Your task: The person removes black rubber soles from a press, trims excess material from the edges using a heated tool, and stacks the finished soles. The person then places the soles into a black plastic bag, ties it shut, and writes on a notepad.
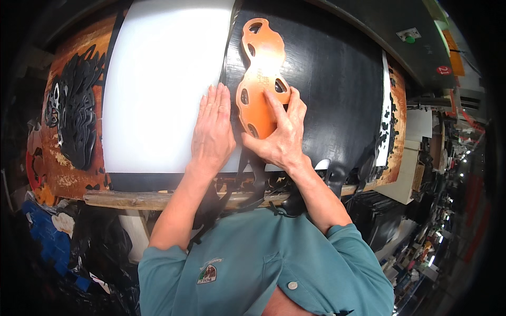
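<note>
An orange cutting die (263, 63), long and wavy-edged with several oval holes, lies on a black sheet (337, 89). My right hand (282, 129) grips its near end. The thumb is at the lower left edge, one finger rests on top, and other fingers reach the right edge by a hole. My left hand (213, 129) lies flat with fingers stretched and together, left of the die. It rests along the border between a white board (163, 79) and the black sheet. The undersides of both hands are hidden.
A pile of black cut pieces (78, 108) sits at the left on a worn orange-brown surface. Black strip scraps (255, 174) hang over the wooden front edge (137, 200). A dark machine beam (379, 31) with a green button (410, 39) spans the far side.
</note>
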`<state>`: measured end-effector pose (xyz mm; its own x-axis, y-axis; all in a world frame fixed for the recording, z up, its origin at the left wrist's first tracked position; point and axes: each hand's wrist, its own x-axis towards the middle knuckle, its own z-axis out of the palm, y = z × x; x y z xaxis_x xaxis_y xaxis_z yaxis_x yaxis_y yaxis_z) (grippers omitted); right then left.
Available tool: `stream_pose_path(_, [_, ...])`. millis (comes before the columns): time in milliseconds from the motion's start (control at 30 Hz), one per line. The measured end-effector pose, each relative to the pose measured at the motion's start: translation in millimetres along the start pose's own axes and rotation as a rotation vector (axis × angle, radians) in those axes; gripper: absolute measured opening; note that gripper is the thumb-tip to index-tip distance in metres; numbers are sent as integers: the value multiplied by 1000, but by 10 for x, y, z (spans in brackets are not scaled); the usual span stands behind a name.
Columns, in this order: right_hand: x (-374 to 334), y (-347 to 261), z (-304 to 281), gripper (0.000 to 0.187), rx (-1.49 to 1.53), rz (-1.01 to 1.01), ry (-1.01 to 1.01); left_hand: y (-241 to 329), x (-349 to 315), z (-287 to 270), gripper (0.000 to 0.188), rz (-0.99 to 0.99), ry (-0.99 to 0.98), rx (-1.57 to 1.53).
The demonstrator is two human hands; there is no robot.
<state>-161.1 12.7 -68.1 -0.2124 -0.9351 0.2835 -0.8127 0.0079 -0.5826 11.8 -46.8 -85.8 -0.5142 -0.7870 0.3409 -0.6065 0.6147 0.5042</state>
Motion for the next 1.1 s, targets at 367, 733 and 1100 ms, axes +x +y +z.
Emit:
stream_pose_path(367, [75,-12,131,81,-19,-77,116,-22,-25,69,73,37,48,-12])
stream_pose_path(733, [-36,428,-279,88,298,-148,-92,11,-129,89,64,66,75,0])
stream_pose_path(1100, [-390,1491,-577,79,-424,-124,-130,234,-444,254,56,22,71,250])
